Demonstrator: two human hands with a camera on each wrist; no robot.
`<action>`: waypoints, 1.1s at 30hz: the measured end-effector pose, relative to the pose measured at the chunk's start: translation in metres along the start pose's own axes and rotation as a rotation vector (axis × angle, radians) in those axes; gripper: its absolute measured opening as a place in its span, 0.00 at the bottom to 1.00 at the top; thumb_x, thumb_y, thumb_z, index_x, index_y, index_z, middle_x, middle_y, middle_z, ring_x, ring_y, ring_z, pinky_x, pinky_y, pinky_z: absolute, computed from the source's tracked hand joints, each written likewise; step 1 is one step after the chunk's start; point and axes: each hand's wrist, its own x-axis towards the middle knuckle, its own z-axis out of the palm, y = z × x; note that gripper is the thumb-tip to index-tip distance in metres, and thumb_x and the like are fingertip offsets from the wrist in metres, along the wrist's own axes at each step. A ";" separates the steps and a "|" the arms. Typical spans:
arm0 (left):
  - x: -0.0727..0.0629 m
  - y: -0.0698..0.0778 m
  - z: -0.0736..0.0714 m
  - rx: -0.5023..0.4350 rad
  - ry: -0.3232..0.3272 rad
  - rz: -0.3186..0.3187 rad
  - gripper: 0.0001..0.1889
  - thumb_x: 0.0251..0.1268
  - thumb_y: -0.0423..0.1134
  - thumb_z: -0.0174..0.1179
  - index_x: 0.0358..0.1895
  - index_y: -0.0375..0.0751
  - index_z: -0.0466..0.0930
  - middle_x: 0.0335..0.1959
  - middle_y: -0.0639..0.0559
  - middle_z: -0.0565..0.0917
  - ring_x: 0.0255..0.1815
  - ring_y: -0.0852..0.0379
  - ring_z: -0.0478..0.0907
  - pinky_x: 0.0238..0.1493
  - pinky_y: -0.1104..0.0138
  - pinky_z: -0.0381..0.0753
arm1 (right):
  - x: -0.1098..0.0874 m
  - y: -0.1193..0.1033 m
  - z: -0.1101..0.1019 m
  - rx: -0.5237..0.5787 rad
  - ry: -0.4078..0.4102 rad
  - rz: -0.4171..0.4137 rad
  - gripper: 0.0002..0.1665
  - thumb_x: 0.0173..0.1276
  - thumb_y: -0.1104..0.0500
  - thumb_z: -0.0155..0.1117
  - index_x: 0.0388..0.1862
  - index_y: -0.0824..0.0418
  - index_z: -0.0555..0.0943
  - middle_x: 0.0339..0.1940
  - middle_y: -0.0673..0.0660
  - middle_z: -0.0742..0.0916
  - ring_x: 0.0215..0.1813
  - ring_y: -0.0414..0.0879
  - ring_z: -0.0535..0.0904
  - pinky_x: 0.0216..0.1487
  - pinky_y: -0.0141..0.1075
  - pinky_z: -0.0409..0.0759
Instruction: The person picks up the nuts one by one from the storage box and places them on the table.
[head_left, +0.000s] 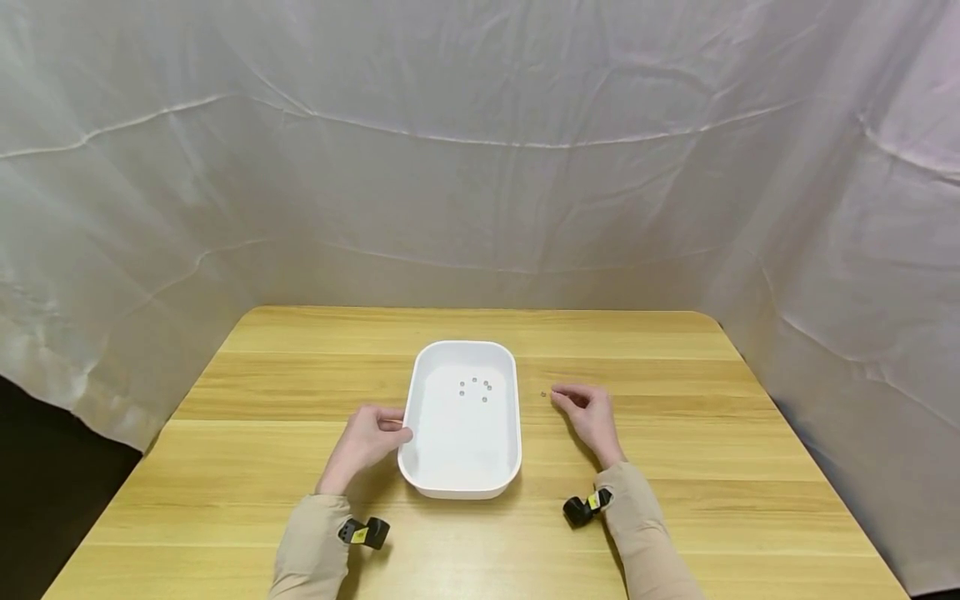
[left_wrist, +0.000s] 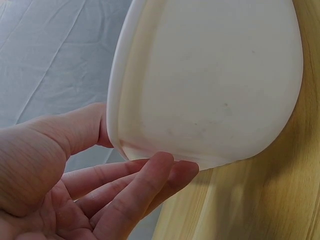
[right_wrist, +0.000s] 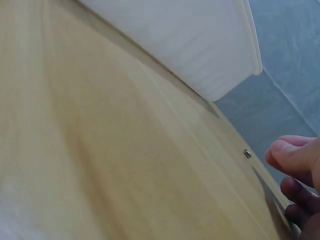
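A deep white tray (head_left: 457, 450) with rounded corners stands on the table. My left hand (head_left: 369, 437) grips its left side, thumb at the rim and fingers against the outer wall (left_wrist: 210, 100). Several tiny round metal pieces (head_left: 484, 399) lie inside the tray, toward its far half. On the wood to the right of the tray is one more small shiny metal piece (right_wrist: 247, 154). Close beside that piece, my right hand (head_left: 592, 417) has its thumb and index fingertips brought together. Whether something sits between those fingertips is too small to tell.
The wooden table (head_left: 675, 450) extends around the tray on every side. Pale grey cloth (head_left: 480, 208) hangs behind it and along both sides. Each sleeve carries a small black camera (head_left: 577, 511) at the wrist.
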 end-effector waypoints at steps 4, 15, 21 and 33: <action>0.000 0.000 0.000 -0.004 -0.003 -0.005 0.20 0.55 0.31 0.65 0.52 0.25 0.83 0.44 0.32 0.89 0.45 0.42 0.88 0.50 0.54 0.88 | 0.000 0.003 0.001 -0.084 0.001 -0.043 0.08 0.64 0.64 0.71 0.41 0.64 0.90 0.41 0.62 0.92 0.36 0.40 0.83 0.39 0.26 0.79; -0.001 0.001 -0.001 0.006 -0.002 -0.005 0.20 0.55 0.31 0.64 0.52 0.26 0.83 0.44 0.32 0.89 0.46 0.42 0.88 0.51 0.54 0.88 | 0.002 0.003 0.002 -0.187 -0.040 -0.049 0.06 0.63 0.65 0.72 0.38 0.63 0.91 0.37 0.61 0.90 0.41 0.54 0.85 0.42 0.34 0.82; -0.001 0.001 -0.001 0.006 -0.004 -0.002 0.19 0.55 0.31 0.65 0.52 0.26 0.84 0.44 0.32 0.89 0.46 0.42 0.88 0.51 0.54 0.88 | 0.003 0.003 0.003 -0.201 -0.041 -0.019 0.07 0.64 0.65 0.71 0.39 0.63 0.91 0.38 0.62 0.90 0.41 0.52 0.84 0.41 0.32 0.81; -0.001 -0.001 0.000 -0.018 -0.002 0.026 0.19 0.54 0.30 0.63 0.51 0.25 0.84 0.42 0.32 0.89 0.44 0.42 0.89 0.48 0.55 0.89 | 0.004 -0.002 0.006 -0.213 -0.018 0.030 0.08 0.65 0.63 0.70 0.41 0.62 0.90 0.41 0.63 0.91 0.45 0.55 0.85 0.47 0.42 0.84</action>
